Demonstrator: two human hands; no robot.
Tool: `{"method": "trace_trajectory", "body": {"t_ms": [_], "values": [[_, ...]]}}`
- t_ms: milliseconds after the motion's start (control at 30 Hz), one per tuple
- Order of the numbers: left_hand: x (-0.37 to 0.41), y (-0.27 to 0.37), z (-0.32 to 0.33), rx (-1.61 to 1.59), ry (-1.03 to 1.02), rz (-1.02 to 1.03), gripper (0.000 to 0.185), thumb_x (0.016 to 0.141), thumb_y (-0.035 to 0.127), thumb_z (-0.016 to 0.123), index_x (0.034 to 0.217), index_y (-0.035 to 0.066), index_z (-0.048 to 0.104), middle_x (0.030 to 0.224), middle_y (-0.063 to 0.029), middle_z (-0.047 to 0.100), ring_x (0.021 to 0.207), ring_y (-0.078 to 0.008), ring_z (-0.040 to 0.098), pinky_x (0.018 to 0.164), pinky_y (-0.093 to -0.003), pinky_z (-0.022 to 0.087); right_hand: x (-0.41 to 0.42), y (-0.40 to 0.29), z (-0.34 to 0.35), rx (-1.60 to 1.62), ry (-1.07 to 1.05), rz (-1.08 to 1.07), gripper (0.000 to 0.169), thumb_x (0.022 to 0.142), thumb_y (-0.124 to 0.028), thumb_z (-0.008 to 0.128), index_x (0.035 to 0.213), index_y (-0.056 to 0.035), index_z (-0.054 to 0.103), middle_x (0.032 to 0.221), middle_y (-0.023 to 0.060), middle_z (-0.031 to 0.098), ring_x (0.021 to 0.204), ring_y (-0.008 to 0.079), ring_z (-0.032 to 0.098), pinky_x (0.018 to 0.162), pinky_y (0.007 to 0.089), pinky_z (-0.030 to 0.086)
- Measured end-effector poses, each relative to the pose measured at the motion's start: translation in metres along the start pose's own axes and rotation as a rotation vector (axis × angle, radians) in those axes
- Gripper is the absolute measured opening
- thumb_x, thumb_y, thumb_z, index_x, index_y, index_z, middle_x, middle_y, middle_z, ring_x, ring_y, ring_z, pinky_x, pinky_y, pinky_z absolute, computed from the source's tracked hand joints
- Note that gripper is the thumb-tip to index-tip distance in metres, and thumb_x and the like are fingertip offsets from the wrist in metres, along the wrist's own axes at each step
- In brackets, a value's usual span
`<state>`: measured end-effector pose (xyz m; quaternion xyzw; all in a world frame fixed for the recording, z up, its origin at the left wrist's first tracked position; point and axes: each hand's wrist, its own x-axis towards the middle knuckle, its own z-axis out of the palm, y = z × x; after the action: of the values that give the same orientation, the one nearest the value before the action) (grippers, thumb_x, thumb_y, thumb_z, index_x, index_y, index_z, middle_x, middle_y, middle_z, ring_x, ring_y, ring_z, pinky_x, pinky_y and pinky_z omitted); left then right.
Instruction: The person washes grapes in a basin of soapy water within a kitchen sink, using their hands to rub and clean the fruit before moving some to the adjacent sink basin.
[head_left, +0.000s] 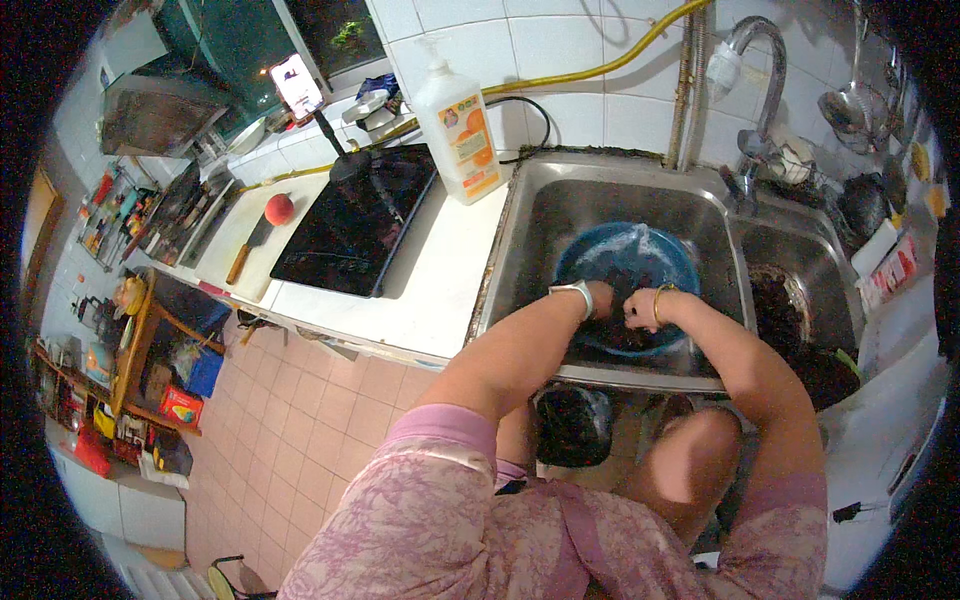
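Observation:
A round blue plastic basin (576, 251) stands in the larger bowl of the stainless steel sink (534, 217). Inside it is a dark mass (626, 334), whose kind I cannot make out, with a whitish patch near the far rim. My left hand (598, 298), with a pale band at the wrist, reaches into the basin, its fingers mostly hidden. Beside it, my right hand (645, 307), below a gold-coloured bangle, has its fingers curled in at the dark mass. What either hand grips is hidden or too small to tell.
Left of the sink stand a large pump bottle (469, 142) and a black induction cooktop (356, 225). A knife (251, 247) and a reddish round fruit (279, 209) lie on a cutting board (259, 281). A faucet (765, 75) rises behind the sink. Dark matter (780, 307) sits in the smaller bowl.

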<state>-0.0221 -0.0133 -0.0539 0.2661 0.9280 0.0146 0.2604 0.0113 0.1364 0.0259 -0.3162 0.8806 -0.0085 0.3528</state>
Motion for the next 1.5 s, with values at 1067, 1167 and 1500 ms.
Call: {"method": "trace_trajectory", "body": {"t_ms": [1067, 1167, 1500], "values": [[-0.063, 0.016, -0.083, -1.444, 0.075, 0.114, 0.035, 0.085, 0.03, 0.048, 0.109, 0.004, 0.049, 0.101, -0.0075, 0.056, 0.081, -0.0164, 0.056, 0.064, -0.0255, 0.05, -0.04, 0.067, -0.037, 0.816, 0.311, -0.116, 0.021, 0.082, -0.024, 0.053, 0.09, -0.0062, 0.058, 0.075, 0.0019, 0.059, 0.055, 0.0088, 0.053, 0.044, 0.0232, 0.041], [-0.056, 0.007, -0.064, -0.935, 0.146, 0.085, 0.027, 0.082, 0.029, 0.054, 0.092, 0.005, 0.058, 0.07, -0.0025, 0.055, 0.054, -0.0107, 0.05, 0.047, -0.0234, 0.041, -0.052, 0.067, -0.041, 0.506, 0.313, -0.021, 0.022, 0.079, -0.025, 0.056, 0.088, -0.0057, 0.058, 0.073, 0.0015, 0.06, 0.055, 0.0088, 0.056, 0.043, 0.0224, 0.041], [-0.041, -0.005, -0.052, -0.68, 0.023, 0.068, 0.031, 0.076, 0.02, 0.062, 0.101, 0.002, 0.057, 0.082, -0.0084, 0.059, 0.068, -0.0169, 0.056, 0.052, -0.0291, 0.045, -0.153, 0.201, -0.035, 0.346, 0.56, 0.332, 0.012, 0.072, -0.015, 0.057, 0.076, -0.0038, 0.057, 0.063, 0.0036, 0.057, 0.051, 0.0129, 0.053, 0.043, 0.0265, 0.04]]}}
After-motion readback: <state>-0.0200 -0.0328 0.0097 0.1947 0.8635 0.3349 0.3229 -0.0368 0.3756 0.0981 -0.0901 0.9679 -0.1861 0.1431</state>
